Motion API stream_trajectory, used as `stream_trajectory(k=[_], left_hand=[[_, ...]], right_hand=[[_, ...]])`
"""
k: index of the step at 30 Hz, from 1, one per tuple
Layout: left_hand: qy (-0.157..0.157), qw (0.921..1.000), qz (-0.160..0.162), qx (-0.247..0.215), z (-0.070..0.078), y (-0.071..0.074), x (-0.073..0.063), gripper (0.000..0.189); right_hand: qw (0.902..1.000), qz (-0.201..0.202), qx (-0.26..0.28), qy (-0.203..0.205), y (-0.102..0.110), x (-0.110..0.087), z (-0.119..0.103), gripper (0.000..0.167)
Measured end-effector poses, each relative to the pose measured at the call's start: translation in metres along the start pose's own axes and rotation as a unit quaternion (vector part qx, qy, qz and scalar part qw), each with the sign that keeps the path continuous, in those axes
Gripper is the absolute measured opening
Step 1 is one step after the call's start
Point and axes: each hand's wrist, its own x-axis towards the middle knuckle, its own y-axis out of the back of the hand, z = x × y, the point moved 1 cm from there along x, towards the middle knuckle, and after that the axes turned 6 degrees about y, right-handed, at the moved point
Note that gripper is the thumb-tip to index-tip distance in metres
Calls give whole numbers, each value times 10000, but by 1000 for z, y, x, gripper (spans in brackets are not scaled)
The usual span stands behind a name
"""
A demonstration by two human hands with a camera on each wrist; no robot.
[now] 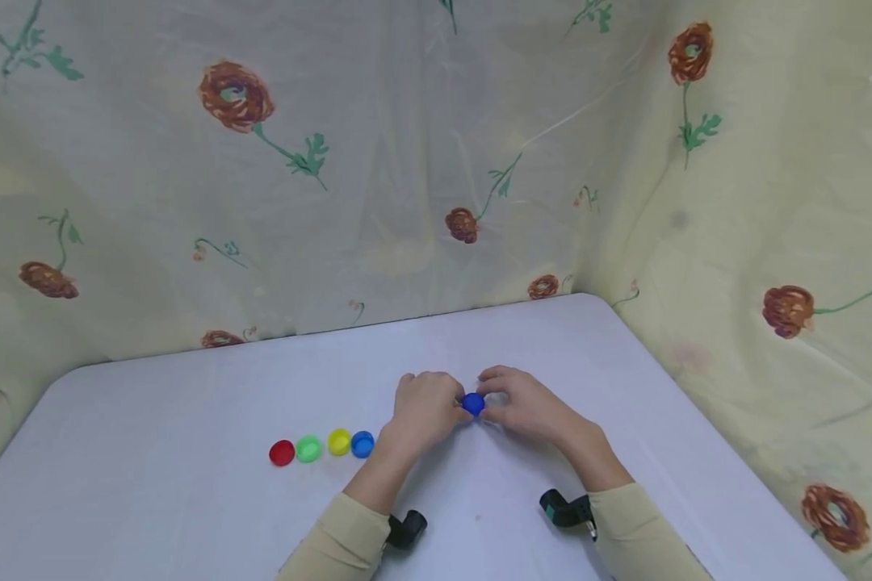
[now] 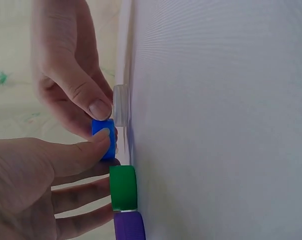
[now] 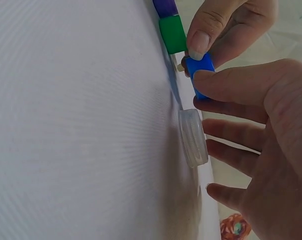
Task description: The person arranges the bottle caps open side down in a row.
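A blue bottle cap (image 1: 473,403) is held between both hands, over the right-hand half of the white table. My left hand (image 1: 427,406) pinches one side of it, thumb toward the camera in the left wrist view. From the other side my right hand (image 1: 526,403) grips the same cap, its thumb and forefinger on the edge; its other fingers are spread in the right wrist view. Beside the right fingers stands a clear cap (image 3: 193,138). A dark green cap (image 2: 123,188) and a purple cap (image 2: 129,226) sit by the left fingers, hidden behind that hand in the head view.
Left of the left forearm, a row on the table (image 1: 189,500) holds a red cap (image 1: 282,453), a light green cap (image 1: 308,449), a yellow cap (image 1: 339,441) and another blue cap (image 1: 362,444). A flowered curtain (image 1: 378,161) hangs behind and to the right.
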Motion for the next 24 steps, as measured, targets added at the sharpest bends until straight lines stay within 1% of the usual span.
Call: stream_trajectory(k=[6,13,18,24], left_hand=[[-60,9998,44,191,1,-5,1,23],[-111,9986,16,508,3,-7,-1,28],[-100,9988,14,477,4,-7,-2,29],[-15,9993,-68,364,4,-7,-2,32]], right_hand=[[10000,-40,-21,-57,-2,1,2,29],[9999,-27,-104,-61,-3,-1,3,29],[9996,-36,-272,-26,-3,-1,2,28],[9995,-58,-322,9,-2,-1,2,28]])
